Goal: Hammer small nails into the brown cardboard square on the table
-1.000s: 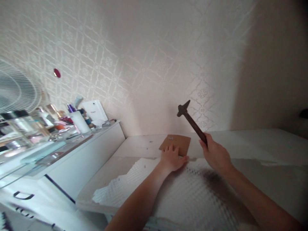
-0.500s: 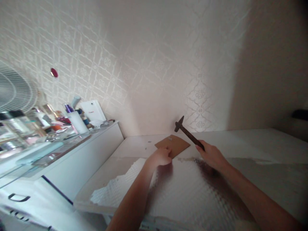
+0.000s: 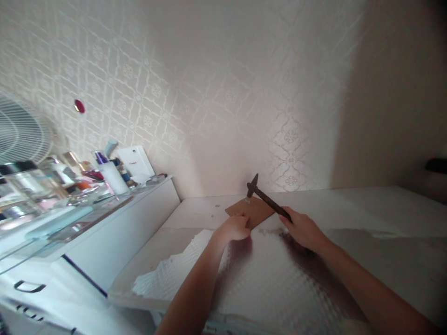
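My right hand is closed round the handle of a dark hammer. The hammer's head is just over a small clear piece near the far corner of a flat brown board. Whether head and piece touch, I cannot tell. My left hand grips the board's near left side, its thumb and fingers partly hidden. The board lies on a white surface close to the wall.
White textured padding lies under my forearms. Two tiny bits, one of them a small clip, lie left of the board. At left a white dresser carries bottles, a white box and a fan.
The hammer has come down and slightly left, its head now just above the small clear piece. My left hand and the board have stayed almost still.
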Motion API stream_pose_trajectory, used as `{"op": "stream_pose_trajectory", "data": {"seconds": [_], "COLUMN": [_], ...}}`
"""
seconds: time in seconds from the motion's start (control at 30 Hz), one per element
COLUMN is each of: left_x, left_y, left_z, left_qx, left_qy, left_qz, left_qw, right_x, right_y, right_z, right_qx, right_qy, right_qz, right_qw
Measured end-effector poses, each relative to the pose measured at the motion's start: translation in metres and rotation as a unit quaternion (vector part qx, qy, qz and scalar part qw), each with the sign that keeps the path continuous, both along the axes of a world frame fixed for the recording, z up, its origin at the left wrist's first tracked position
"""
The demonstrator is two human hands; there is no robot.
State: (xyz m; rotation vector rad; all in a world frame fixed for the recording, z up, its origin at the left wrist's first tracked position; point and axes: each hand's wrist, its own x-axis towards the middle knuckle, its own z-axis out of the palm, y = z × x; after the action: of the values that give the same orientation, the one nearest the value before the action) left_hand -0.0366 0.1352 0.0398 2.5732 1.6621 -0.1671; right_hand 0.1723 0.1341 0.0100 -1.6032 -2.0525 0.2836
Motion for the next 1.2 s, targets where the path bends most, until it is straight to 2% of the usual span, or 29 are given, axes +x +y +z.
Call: {"op": "stream_pose_trajectory", "data": {"seconds": [0.5, 1.2], "left_x": [0.0023, 0.0018], "left_y": [-0.0014, -0.0015], "left_z": [0.0025, 0.0013], "left_qx": [-0.003, 0.0], "left_qy": [0.015, 0.018], "left_qz": [0.001, 0.006], "left_qw": [1.0, 1.0], "right_x": [0.0021, 0.0042], "right_y": [0.004, 0.0071], "right_z": [-0.0021, -0.0048], "right_qx": [-0.015, -0.008], "right_qy": [0.022, 0.031], "right_qz": [0.032, 0.01], "right_qw": [0.999, 0.999]}}
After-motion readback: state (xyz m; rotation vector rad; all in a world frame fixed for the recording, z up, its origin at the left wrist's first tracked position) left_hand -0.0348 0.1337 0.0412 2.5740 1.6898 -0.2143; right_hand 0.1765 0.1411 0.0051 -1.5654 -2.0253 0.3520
